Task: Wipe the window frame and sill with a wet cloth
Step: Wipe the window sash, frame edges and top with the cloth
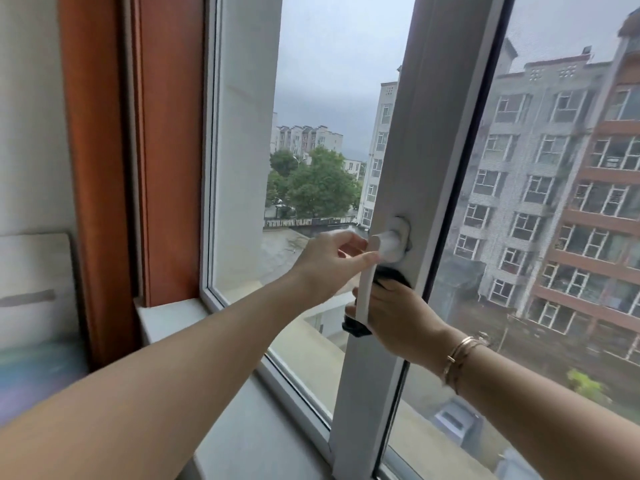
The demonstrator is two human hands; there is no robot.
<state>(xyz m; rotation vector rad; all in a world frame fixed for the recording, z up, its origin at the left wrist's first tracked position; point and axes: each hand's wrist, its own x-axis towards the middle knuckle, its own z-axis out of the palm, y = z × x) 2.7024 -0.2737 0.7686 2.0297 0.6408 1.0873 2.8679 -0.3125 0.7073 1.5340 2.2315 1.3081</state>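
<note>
Two bare forearms reach up from the bottom of the view toward the window; the right one wears a thin gold bracelet (462, 355) at the wrist. Below them runs the pale sill (173, 320), a flat surface stretching along the foot of the glass to the left corner, where it meets a reddish-brown wooden jamb (166, 150). Right hand (398, 317) is curled round a dark cloth (356, 327), its fingers closed on it and pressing it against the white window frame (408, 168) just below the handle's base; a bunched end of the cloth hangs out beneath the hand, and another dark fold shows above the knuckles. Left hand (329, 261) pinches the top of the white handle (369, 275) between thumb and forefinger, the other fingers loosely curled behind; the handle's lever points down, passing in front of the right hand. Beyond the glass lie flat grey rooftops, then green trees (318, 185); farther off stand pale apartment blocks (554, 185) to the right and a row of low buildings under a heavy grey sky.
</note>
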